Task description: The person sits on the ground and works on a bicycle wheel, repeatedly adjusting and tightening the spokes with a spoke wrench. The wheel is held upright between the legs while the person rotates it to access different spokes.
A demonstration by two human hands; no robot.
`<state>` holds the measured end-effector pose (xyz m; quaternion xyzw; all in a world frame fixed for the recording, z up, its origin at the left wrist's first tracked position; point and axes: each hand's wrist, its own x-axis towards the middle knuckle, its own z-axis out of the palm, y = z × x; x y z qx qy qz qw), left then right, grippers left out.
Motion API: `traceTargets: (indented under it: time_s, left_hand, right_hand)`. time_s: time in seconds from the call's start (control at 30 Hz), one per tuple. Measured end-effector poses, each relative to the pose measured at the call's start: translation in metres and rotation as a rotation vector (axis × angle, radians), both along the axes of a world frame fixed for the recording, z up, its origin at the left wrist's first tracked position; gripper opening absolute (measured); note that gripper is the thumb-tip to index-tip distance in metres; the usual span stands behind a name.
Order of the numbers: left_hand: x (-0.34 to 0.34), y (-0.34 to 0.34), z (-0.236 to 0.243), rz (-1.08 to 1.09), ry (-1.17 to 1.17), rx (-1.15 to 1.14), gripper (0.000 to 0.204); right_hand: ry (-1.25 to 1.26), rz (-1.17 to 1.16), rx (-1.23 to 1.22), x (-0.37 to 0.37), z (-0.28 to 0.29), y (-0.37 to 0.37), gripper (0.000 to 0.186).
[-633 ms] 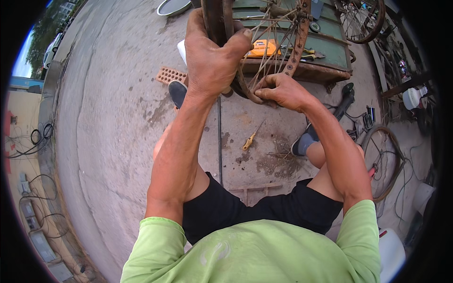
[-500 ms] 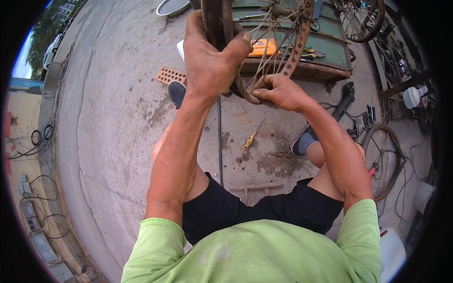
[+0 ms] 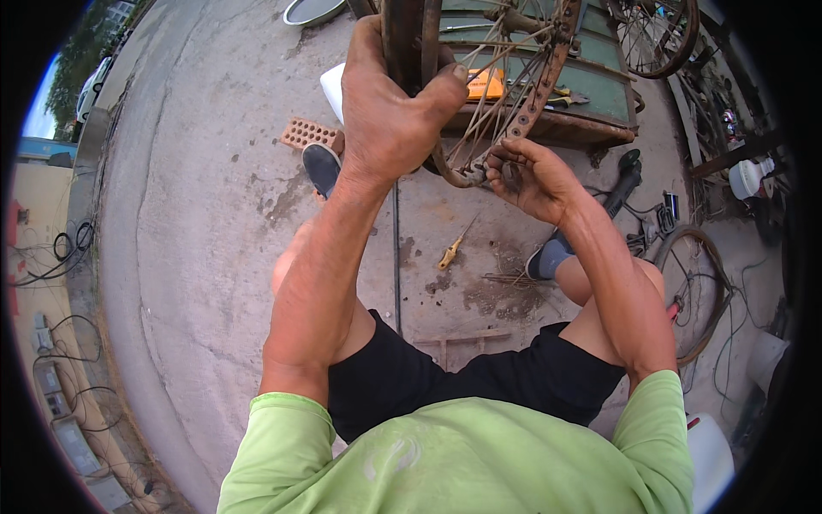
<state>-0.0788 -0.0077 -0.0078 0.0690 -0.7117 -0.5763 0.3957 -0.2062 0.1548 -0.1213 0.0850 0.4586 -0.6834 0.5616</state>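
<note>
A rusty spoked bicycle wheel [image 3: 524, 116] stands in front of me, its upper part cut off by the view's top edge. My left hand [image 3: 392, 111] is wrapped round its rim, with the thumb on the inner side. Close against the lower right of the rim, my right hand [image 3: 535, 180] has its palm partly turned up. Its dirty fingers curl toward the thumb; anything small between the fingertips is too hidden to make out. Several thin spokes run from the hub [image 3: 518, 21] to the rim.
Behind the wheel is a green metal box [image 3: 599, 77] carrying pliers [image 3: 567, 98] and an orange packet [image 3: 485, 84]. A yellow-handled screwdriver [image 3: 450, 253] and loose spokes [image 3: 518, 279] lie between my feet. A perforated brick [image 3: 310, 134] sits left; another wheel rim [image 3: 726, 283] lies right.
My right hand has shifted slightly right and down and turned its palm upward, its thumb off the rim. The left hand and wheel have moved a little to the right.
</note>
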Motion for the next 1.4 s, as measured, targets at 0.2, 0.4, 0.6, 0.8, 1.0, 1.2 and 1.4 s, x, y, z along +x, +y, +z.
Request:
traceTargets:
  time_s: [0.2, 0.4, 0.6, 0.8, 1.0, 1.2, 1.4]
  left_hand:
    - [-0.004, -0.009, -0.004, -0.044, 0.025, -0.041, 0.042]
    - [-0.006, -0.004, -0.002, -0.071, 0.015, -0.066, 0.042]
    - [0.003, 0.009, -0.019, -0.009, -0.124, 0.044, 0.045]
    - [-0.001, 0.005, -0.023, -0.04, -0.045, 0.046, 0.043]
    - [-0.001, 0.003, -0.023, -0.029, -0.053, 0.073, 0.045]
    - [0.0, -0.004, -0.028, -0.002, -0.011, 0.09, 0.046]
    - [0.005, 0.006, -0.016, 0.044, -0.096, 0.08, 0.046]
  right_hand:
    - [0.13, 0.249, -0.062, 0.017, -0.008, 0.022, 0.036]
    - [0.432, 0.304, 0.006, 0.013, 0.007, 0.019, 0.05]
    - [0.591, 0.329, 0.045, 0.005, 0.008, 0.013, 0.051]
    - [0.53, 0.329, 0.074, -0.001, 0.009, 0.007, 0.042]
    - [0.485, 0.287, 0.147, -0.002, 0.003, 0.003, 0.028]
    - [0.46, 0.189, 0.132, -0.008, -0.004, 0.0, 0.022]
    - [0.337, 0.06, 0.063, -0.005, -0.008, -0.001, 0.02]
